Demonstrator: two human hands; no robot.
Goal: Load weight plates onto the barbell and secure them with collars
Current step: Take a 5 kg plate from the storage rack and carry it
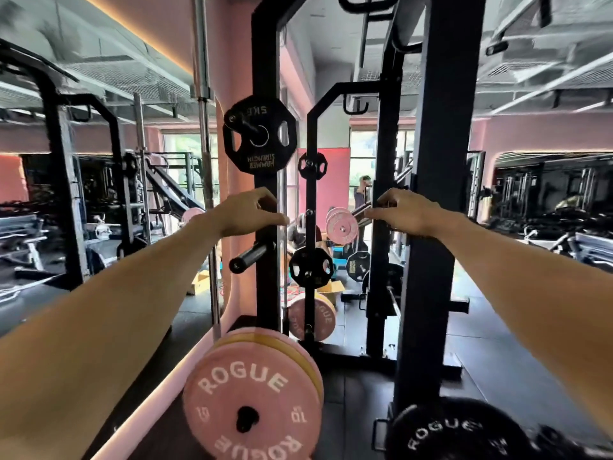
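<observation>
Both hands, left hand (247, 210) and right hand (403, 210), reached out with fingers loosely curled, holding nothing, likely still fetching a plate; next, grip the black plate (258, 134).

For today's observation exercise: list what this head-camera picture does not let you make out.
- Left hand fingertips: behind the rack upright.
- Right hand: grip unclear, blurred.
- Black Rogue plate: cut off by the bottom edge.
- Pink plate markings: motion-blurred.

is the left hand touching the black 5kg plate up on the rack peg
Apart. The head view shows the left hand well below the black 5kg plate, with a stretch of bare rack upright visible between them.
</observation>
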